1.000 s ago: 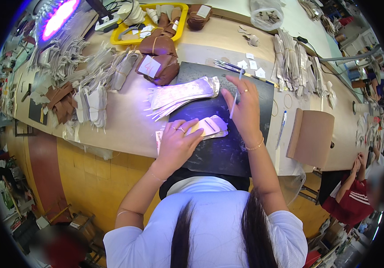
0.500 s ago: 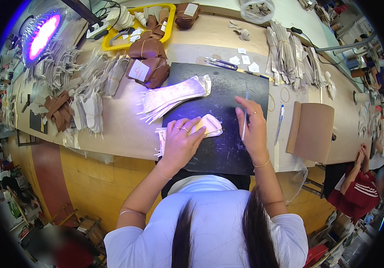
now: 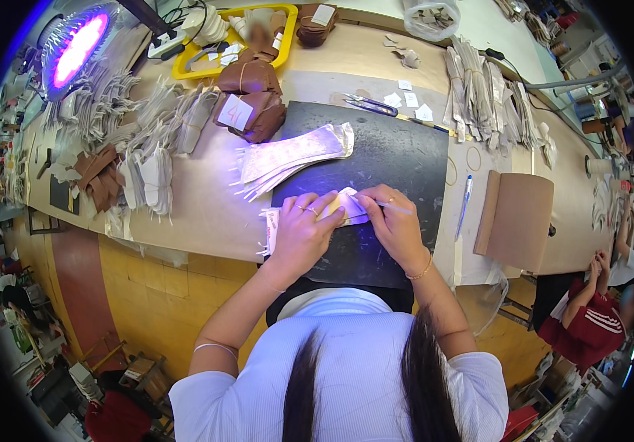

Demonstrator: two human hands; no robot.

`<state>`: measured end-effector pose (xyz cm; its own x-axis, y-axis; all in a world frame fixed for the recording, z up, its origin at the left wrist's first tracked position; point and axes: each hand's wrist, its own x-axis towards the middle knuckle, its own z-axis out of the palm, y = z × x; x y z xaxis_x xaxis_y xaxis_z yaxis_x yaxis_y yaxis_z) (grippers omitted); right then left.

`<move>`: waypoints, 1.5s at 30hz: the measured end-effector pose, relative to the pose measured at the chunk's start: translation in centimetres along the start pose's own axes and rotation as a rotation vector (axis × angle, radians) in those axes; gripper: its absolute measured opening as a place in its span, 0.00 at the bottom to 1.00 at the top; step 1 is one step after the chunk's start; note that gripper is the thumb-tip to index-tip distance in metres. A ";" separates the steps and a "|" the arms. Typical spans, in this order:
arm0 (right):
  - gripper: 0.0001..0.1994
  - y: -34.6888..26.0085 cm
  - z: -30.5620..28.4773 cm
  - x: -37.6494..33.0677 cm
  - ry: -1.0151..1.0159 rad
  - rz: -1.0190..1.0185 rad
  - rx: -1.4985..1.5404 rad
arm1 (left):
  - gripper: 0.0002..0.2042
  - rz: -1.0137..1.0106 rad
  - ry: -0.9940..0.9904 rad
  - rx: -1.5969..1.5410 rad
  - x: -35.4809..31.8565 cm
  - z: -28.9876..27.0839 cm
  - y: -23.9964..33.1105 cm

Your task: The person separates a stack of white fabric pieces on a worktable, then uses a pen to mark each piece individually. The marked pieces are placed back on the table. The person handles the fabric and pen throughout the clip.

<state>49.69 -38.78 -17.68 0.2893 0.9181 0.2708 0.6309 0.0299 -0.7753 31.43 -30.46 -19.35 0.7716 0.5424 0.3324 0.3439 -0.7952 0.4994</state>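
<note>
My left hand (image 3: 303, 227) holds a small stack of pale cut pieces (image 3: 358, 211) down on the black mat (image 3: 405, 158), its fingers closed over them. A yellowish flat piece (image 3: 330, 209), perhaps a template, shows partly under those fingers. Pinched in my right hand (image 3: 398, 230) is a thin pale pen (image 3: 396, 207), its tip at the right end of the pale pieces. My fingers hide part of the contact. Just beyond my hands, a fanned stack of long pale pieces (image 3: 298, 153) with thin strips at one end lies across the mat's left edge.
Brown bundles (image 3: 258, 110) and a yellow tray (image 3: 292, 37) lie beyond the mat. Snips (image 3: 372, 105) rest at its far edge. On the right are a blue-and-white pen (image 3: 464, 202) and a brown sheet (image 3: 523, 221). A lit lamp (image 3: 79, 51) stands at the far left.
My right hand has moved left and slightly down, bringing the thin pen from beside the pale pieces onto their right end. My left hand stays on them.
</note>
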 end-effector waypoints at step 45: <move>0.16 -5.8 3.0 8.1 0.006 -0.463 0.192 | 0.13 -0.481 0.648 -0.009 -4.1 -14.4 -3.8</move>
<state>46.28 -30.33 -12.70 0.0142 0.7890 0.6142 0.5504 0.5067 -0.6635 19.28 -25.73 -11.06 0.0759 0.8762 0.4759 0.5532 -0.4341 0.7110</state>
